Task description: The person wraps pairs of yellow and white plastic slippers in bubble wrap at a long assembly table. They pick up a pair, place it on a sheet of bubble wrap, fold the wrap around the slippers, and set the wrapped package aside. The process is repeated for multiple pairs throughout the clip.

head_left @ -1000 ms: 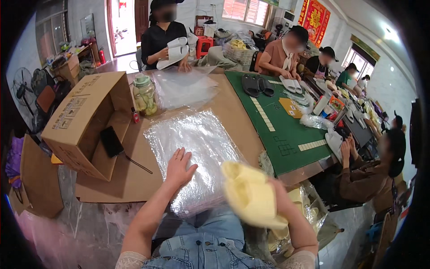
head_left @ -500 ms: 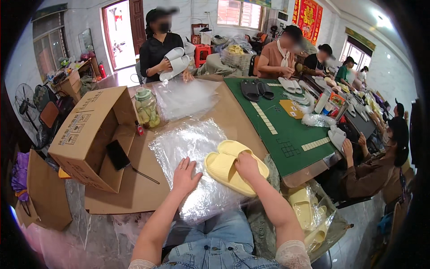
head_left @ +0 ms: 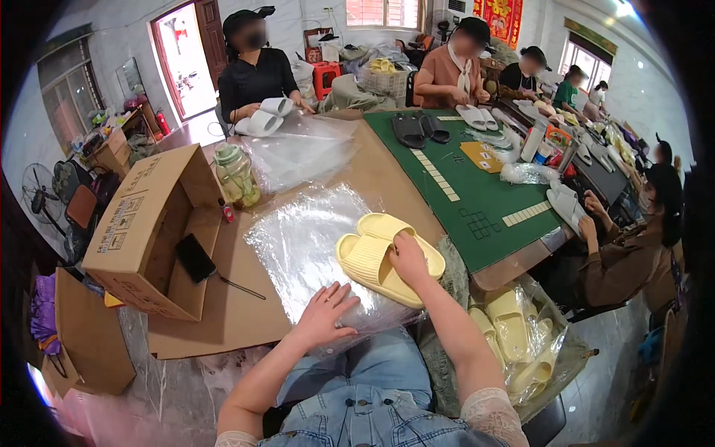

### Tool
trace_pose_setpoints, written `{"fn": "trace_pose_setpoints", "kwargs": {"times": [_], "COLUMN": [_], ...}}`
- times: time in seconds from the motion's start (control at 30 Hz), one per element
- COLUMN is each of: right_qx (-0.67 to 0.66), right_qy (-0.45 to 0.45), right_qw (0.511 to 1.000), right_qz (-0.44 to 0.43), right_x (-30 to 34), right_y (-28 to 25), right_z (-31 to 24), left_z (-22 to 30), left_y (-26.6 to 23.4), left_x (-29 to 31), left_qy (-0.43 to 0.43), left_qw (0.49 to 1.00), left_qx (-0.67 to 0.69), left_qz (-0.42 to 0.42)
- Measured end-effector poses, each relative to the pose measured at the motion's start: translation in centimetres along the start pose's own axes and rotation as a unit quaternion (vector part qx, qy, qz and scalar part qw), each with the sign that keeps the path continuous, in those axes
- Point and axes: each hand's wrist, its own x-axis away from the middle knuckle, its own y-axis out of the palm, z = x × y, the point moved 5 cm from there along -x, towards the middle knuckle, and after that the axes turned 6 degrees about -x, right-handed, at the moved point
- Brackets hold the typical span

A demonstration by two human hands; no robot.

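Observation:
A pair of pale yellow slippers (head_left: 365,262) rests on a stack of clear plastic bags (head_left: 294,235) at the cardboard-covered table edge in front of me. My right hand (head_left: 409,261) grips the slippers, its fingertips hidden inside the strap opening. On the near part of the bags, my left hand (head_left: 326,314) lies flat with its fingers spread, apart from the slippers. Low on my right, more yellow slippers (head_left: 511,328), some in clear plastic, fill a bag-lined container.
An open cardboard box (head_left: 149,231) with a phone (head_left: 195,258) at it stands left, beside a glass jar (head_left: 237,177). Across the table a person holds white slippers (head_left: 262,123). A green mat (head_left: 454,186) carries grey slippers (head_left: 421,130); several people sit along the right.
My left hand has slid right and nearer to me over the bags. My right hand keeps its grip on the yellow slippers. Across the table, the person has lowered the white slippers.

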Motion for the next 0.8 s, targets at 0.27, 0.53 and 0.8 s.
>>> {"fn": "trace_pose_setpoints", "kwargs": {"times": [0.27, 0.53, 0.8], "right_qx": [-0.137, -0.222, -0.245], "right_qy": [0.048, 0.059, 0.094], "right_qw": [0.988, 0.970, 0.962], "right_qz": [0.061, 0.086, 0.078], "right_x": [2.9, 8.0, 11.2], "right_y": [-5.6, -13.5, -14.7], "right_z": [0.1, -3.4, -4.2], "left_z": [-0.6, 0.7, -0.8], "left_y": [-0.2, -2.1, 0.5], "left_x": [-0.8, -1.4, -1.6], "left_qy": [-0.041, -0.080, -0.111], "left_qw": [0.995, 0.993, 0.987], "left_qx": [0.089, 0.053, 0.023], "left_qz": [-0.007, -0.073, -0.115]}}
